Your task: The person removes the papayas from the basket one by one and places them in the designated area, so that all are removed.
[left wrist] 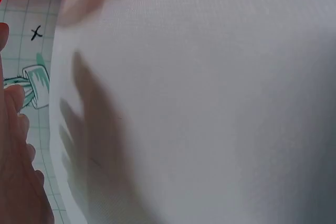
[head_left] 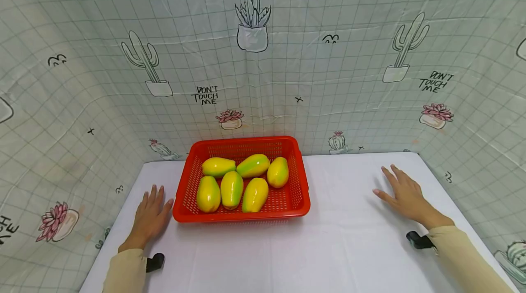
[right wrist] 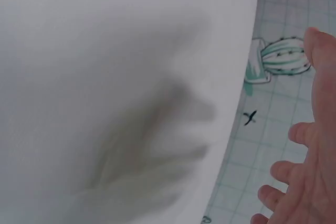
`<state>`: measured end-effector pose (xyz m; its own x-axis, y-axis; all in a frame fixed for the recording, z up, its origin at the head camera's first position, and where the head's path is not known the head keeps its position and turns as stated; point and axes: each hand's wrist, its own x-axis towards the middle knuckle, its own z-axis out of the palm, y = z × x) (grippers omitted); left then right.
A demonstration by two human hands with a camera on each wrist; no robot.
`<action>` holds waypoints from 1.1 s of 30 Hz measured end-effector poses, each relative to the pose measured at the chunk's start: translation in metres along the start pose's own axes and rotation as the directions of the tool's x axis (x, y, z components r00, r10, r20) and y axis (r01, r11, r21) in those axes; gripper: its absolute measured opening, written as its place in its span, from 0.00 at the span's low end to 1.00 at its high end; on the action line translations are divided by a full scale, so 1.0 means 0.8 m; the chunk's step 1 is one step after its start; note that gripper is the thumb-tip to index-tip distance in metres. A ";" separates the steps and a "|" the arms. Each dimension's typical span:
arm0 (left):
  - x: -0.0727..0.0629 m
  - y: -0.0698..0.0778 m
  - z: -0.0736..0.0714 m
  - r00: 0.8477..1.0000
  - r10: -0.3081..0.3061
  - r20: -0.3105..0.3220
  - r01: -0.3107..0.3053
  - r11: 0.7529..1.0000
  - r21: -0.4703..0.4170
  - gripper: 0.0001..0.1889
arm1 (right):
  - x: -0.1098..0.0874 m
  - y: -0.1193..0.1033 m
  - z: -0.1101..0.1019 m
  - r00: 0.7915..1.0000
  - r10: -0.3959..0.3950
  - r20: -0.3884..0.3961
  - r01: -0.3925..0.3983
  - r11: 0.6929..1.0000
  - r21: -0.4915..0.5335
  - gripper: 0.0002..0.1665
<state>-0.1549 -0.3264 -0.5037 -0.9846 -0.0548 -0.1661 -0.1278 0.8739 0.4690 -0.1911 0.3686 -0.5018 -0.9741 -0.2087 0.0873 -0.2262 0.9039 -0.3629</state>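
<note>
A red plastic basket stands on the white-covered table, with several glossy yellow-green oval fruits lying in it in two rough rows. My left hand is just left of the basket, its fingers extended and the thumb close to the basket's side; whether they touch I cannot tell. Well to the right of the basket, my right hand has its fingers spread and holds nothing. In the left wrist view part of the left hand shows at the edge; the right wrist view shows the right hand above its shadow.
A white cloth covers the table. Behind and on both sides hangs a pale grid-patterned curtain printed with cacti, meeting the table's back edge just behind the basket. A black wrist mount sticks out beside the left sleeve, another beside the right.
</note>
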 end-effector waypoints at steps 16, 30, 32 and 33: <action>0.004 0.013 -0.009 1.000 0.012 -0.002 -0.012 0.999 -0.041 0.39 | 0.015 -0.058 -0.003 0.991 -0.130 -0.039 0.129 0.991 -0.032 0.49; -0.001 0.036 -0.026 0.999 -0.002 0.047 0.014 0.965 -0.262 0.35 | 0.020 -0.105 -0.014 0.980 -0.200 -0.021 0.199 0.980 -0.014 0.49; -0.002 0.040 -0.029 0.999 -0.002 0.046 0.016 0.958 -0.287 0.35 | 0.020 -0.110 -0.014 0.978 -0.209 -0.021 0.209 0.978 -0.014 0.49; -0.003 0.042 -0.030 0.999 0.002 0.040 0.010 0.955 -0.297 0.35 | 0.020 -0.113 -0.014 0.976 -0.216 -0.024 0.216 0.976 -0.015 0.49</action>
<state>-0.1600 -0.3087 -0.4671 -0.9792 -0.0338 -0.2000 -0.1676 0.6903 0.7039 -0.1862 0.2879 -0.4570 -0.9018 -0.3900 0.1861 -0.4309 0.8430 -0.3218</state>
